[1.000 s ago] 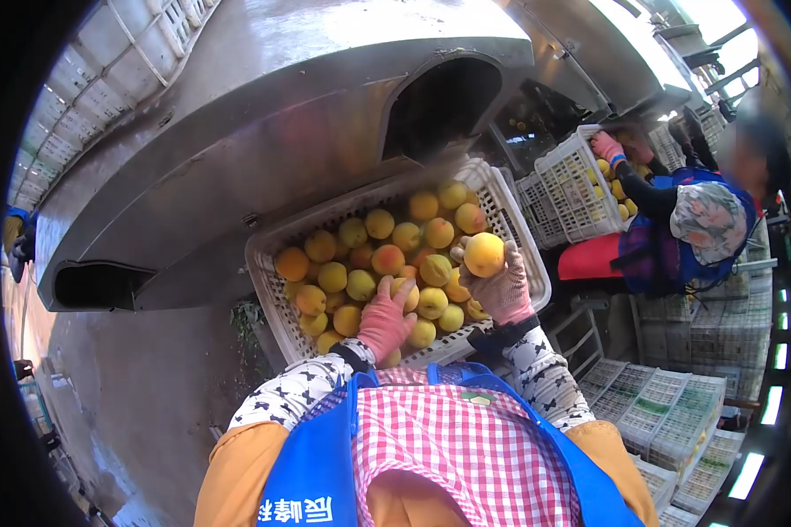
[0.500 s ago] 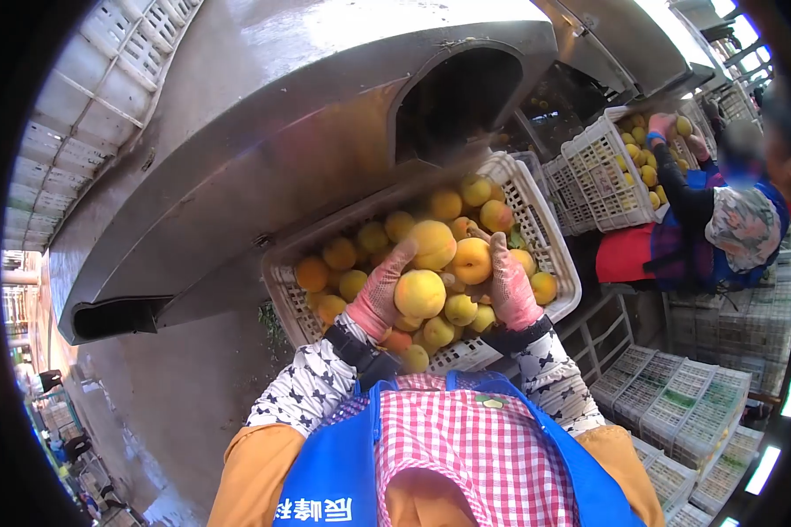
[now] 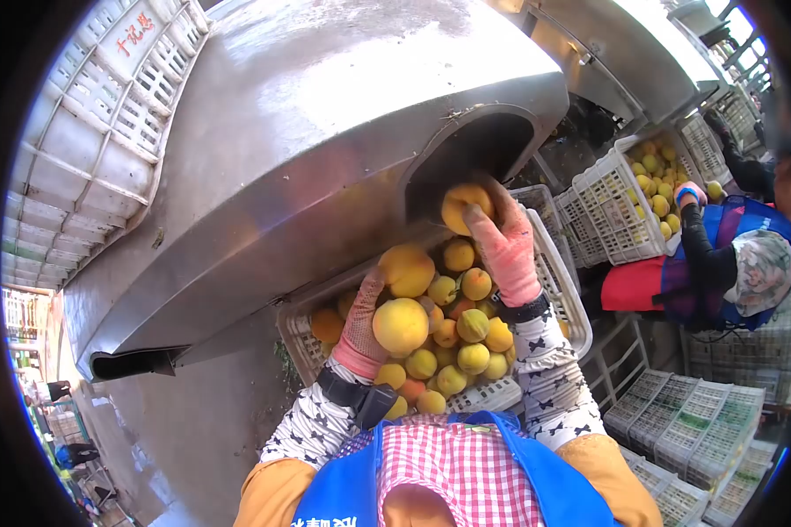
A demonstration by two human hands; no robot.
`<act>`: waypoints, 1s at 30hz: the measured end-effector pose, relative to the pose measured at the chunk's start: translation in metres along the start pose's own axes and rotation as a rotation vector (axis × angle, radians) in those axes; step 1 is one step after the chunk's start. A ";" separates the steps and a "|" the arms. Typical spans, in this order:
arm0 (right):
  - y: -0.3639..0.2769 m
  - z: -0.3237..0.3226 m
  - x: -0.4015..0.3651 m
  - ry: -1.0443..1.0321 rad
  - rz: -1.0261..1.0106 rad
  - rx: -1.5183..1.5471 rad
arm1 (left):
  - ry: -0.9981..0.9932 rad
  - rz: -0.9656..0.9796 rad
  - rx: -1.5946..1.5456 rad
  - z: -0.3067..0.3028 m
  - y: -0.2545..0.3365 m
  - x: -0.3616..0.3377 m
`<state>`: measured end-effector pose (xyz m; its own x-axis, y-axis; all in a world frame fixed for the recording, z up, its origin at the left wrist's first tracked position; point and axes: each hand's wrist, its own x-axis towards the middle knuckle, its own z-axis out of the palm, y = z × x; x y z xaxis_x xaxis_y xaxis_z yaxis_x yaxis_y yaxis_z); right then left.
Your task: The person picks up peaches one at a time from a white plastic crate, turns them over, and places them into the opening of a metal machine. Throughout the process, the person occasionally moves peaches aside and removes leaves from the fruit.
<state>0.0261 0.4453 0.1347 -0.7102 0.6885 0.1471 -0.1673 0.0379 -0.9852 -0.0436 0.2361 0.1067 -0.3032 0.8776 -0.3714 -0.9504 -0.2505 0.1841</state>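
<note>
A white plastic crate (image 3: 571, 307) full of yellow-orange peaches (image 3: 473, 325) stands in front of me, below a metal chute. My left hand (image 3: 362, 329), in a pink glove, is closed round two large peaches (image 3: 402, 327) above the crate's left part. My right hand (image 3: 508, 246), gloved too, grips one peach (image 3: 464, 209) between thumb and fingers, raised in front of the dark chute opening (image 3: 453, 149). Its palm side is partly hidden. Smaller greenish and orange peaches lie between and below my hands.
The metal machine (image 3: 325, 105) spans the area ahead. White crates (image 3: 105, 114) stand at upper left, and more crates (image 3: 685, 417) are stacked at lower right. At right, a person in a blue vest (image 3: 765, 220) reaches into another peach crate (image 3: 615, 206).
My right hand has moved up from the crate to the chute opening with a peach. My left hand keeps its peaches, slightly lower left. The view has shifted, and the other person's hands have moved.
</note>
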 end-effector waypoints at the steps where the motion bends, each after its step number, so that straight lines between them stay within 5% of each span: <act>1: 0.012 0.006 0.011 0.053 -0.161 -0.334 | -0.008 0.002 -0.001 -0.001 -0.003 -0.003; 2: 0.022 0.007 0.017 0.110 -0.322 -0.666 | 0.074 0.031 0.044 -0.003 -0.005 -0.008; 5: 0.011 0.016 0.016 0.070 -0.358 -0.916 | 0.146 0.065 0.145 -0.015 -0.002 -0.021; 9: 0.009 0.014 0.010 0.042 -0.329 -0.851 | 0.036 -0.008 0.137 -0.033 0.002 -0.029; 11: 0.010 0.024 0.012 0.069 -0.324 -0.882 | 0.182 0.077 0.210 -0.029 -0.001 -0.026; 19: 0.024 0.026 0.030 0.045 -0.263 -0.898 | 0.209 0.051 0.233 -0.029 -0.004 -0.019; 21: 0.055 0.020 0.043 -0.053 -0.594 -1.293 | 0.212 0.041 0.207 -0.032 -0.003 -0.017; 24: 0.074 0.025 0.068 0.059 -0.640 -1.508 | 0.156 0.019 0.263 -0.036 -0.002 -0.017; 25: 0.058 0.028 0.059 0.048 -0.634 -1.497 | 0.172 0.023 0.261 -0.030 -0.002 -0.015; 27: -0.014 0.030 0.035 0.102 -0.348 -0.404 | 0.065 0.057 0.267 -0.016 0.002 -0.013; 28: -0.031 0.028 0.017 0.031 -0.150 -0.348 | -0.001 0.016 0.234 -0.017 0.005 -0.011; 29: -0.022 0.011 0.007 -0.114 -0.362 -0.621 | 0.003 0.024 0.233 -0.016 0.007 -0.011; 30: -0.028 0.008 -0.008 -0.276 -0.190 -0.520 | -0.022 -0.006 0.173 -0.012 0.007 -0.010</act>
<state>0.0310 0.4335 0.1619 -0.8630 0.4251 0.2730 -0.0021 0.5374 -0.8433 -0.0477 0.2205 0.1007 -0.2947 0.8879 -0.3533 -0.9256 -0.1733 0.3364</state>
